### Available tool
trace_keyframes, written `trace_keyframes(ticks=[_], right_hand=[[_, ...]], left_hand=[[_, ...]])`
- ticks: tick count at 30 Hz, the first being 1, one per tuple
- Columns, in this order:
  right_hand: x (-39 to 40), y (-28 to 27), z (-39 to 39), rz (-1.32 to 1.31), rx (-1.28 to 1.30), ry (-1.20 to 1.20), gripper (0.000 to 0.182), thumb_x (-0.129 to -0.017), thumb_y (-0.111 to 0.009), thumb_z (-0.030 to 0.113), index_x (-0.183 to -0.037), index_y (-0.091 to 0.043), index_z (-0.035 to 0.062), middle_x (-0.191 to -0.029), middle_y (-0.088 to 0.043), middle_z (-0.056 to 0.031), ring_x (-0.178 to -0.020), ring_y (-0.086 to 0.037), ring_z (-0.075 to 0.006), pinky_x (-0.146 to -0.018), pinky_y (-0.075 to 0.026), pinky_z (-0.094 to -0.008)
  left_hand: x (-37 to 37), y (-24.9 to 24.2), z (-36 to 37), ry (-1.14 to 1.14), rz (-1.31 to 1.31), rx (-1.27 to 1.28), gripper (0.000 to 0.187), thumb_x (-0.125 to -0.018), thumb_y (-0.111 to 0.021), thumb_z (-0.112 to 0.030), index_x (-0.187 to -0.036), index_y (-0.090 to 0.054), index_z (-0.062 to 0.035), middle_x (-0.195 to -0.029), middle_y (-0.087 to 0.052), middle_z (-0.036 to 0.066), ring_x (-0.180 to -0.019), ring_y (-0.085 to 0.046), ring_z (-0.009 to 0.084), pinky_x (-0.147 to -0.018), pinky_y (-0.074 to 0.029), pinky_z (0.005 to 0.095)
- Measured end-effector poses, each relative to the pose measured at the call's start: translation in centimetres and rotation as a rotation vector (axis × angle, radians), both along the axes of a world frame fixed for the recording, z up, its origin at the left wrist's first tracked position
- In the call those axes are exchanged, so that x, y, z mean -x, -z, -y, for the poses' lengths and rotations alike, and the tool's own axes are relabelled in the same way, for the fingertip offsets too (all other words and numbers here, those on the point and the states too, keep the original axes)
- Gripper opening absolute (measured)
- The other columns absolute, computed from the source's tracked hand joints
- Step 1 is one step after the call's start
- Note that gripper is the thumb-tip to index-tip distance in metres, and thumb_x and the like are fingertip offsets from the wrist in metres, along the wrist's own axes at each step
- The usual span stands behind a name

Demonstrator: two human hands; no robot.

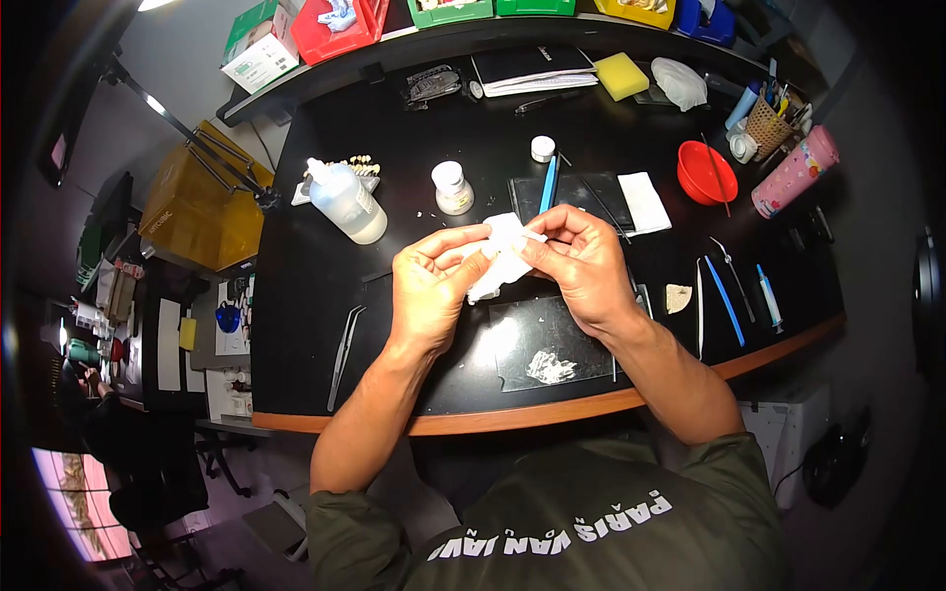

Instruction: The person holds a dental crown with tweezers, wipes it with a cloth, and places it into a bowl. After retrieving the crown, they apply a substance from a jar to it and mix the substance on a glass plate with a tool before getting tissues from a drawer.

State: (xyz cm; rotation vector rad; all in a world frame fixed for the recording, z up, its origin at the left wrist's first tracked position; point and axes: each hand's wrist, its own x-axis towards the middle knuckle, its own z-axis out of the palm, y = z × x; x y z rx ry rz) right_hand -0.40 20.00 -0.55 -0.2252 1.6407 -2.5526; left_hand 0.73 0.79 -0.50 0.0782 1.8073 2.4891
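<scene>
A crumpled white tissue (506, 258) is held up over the black table between both hands. My left hand (437, 286) pinches its left side with thumb and fingers. On the other side my right hand (581, 264) grips the tissue's upper right edge, fingers closed. Anything wrapped inside the tissue is hidden. Below the hands lies a glass plate (512, 330) with a heap of white material (551, 367) on it. A blue-handled tool (549, 185) rests just beyond my right hand, beside a folded white paper (645, 204).
Left of the hands are tweezers (345, 357), a squeeze bottle (349, 203) and a small jar (452, 188). At right are a red bowl (706, 173), a pink bottle (794, 172), a blue tool (724, 301) and a syringe (769, 296). Another person's hand (96, 382) shows far left.
</scene>
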Motion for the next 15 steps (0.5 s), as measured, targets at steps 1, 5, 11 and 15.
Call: trace_keyframes(ticks=[1,5,11,15], right_hand=[[-0.1,-0.2,0.1,0.012,0.035,-0.002,0.009,-0.095,-0.078,-0.002,-0.099,-0.070,-0.0043,-0.092,-0.073,-0.0067,-0.086,-0.071,-0.0095,-0.077,-0.059,-0.0227],[-0.3,-0.3,0.9,-0.124,-0.216,0.028,0.011,-0.095,-0.080,0.001,-0.098,-0.071,-0.0030,-0.093,-0.074,-0.0074,-0.085,-0.070,-0.0084,-0.075,-0.057,-0.0212],[0.1,0.5,0.3,-0.058,-0.182,0.005,0.010,-0.095,-0.079,0.000,-0.098,-0.070,-0.0038,-0.092,-0.074,-0.0078,-0.082,-0.070,-0.0074,-0.073,-0.057,-0.0208],[0.1,0.7,0.6,-0.059,-0.192,0.017,0.008,-0.096,-0.075,-0.003,-0.100,-0.068,-0.0045,-0.093,-0.072,-0.0078,-0.083,-0.070,-0.0079,-0.073,-0.059,-0.0216]], left_hand=[[0.0,-0.1,-0.1,-0.005,0.004,0.003,0.033,-0.092,-0.079,0.003,-0.124,-0.070,0.0092,-0.107,-0.078,0.019,-0.093,-0.076,0.0169,-0.080,-0.063,0.0272],[-0.3,0.4,-0.7,-0.103,-0.178,0.122,0.032,-0.091,-0.079,0.006,-0.122,-0.070,0.0093,-0.106,-0.078,0.018,-0.094,-0.076,0.0167,-0.082,-0.062,0.0262],[0.0,0.8,-0.2,-0.075,-0.139,0.095,0.031,-0.093,-0.078,0.006,-0.123,-0.070,0.0084,-0.109,-0.078,0.018,-0.096,-0.076,0.0172,-0.084,-0.062,0.0270],[0.2,0.8,-0.1,-0.045,-0.053,0.022,0.032,-0.094,-0.076,0.004,-0.125,-0.069,0.0075,-0.110,-0.078,0.018,-0.095,-0.076,0.0176,-0.085,-0.062,0.0279]])
